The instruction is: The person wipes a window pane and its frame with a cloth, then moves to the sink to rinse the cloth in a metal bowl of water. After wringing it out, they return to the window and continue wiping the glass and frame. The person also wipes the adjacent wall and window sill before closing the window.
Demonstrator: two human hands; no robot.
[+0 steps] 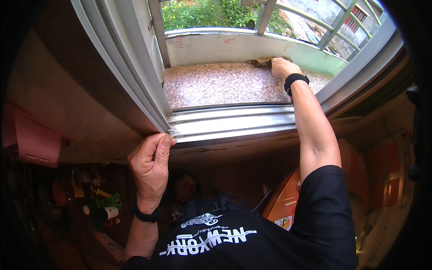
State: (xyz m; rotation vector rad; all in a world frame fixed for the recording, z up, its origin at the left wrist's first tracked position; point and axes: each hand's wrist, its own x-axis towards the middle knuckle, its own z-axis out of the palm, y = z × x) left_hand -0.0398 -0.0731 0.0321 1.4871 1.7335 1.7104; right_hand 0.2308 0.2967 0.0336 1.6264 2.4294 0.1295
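My right hand [284,68] grips a brown cloth [265,62] at the back of the speckled stone window sill [219,84]. The cloth lies on the stone against the low pale panel [209,50] behind it. Part of the cloth is hidden by my fingers. My left hand [152,162] is at the lower left corner of the window, thumb and bent fingers closed on the edge of the aluminium window frame [128,67]. Between me and the sill runs the metal sliding track [233,123] with its parallel ridges.
Metal security bars [266,17] stand beyond the panel, with green shrubs [209,13] outside. A pink plastic holder [37,138] hangs on the wall at left. Below it sit several small items, including a white cup [109,213]. An orange-brown wooden surface [281,199] is beneath my right arm.
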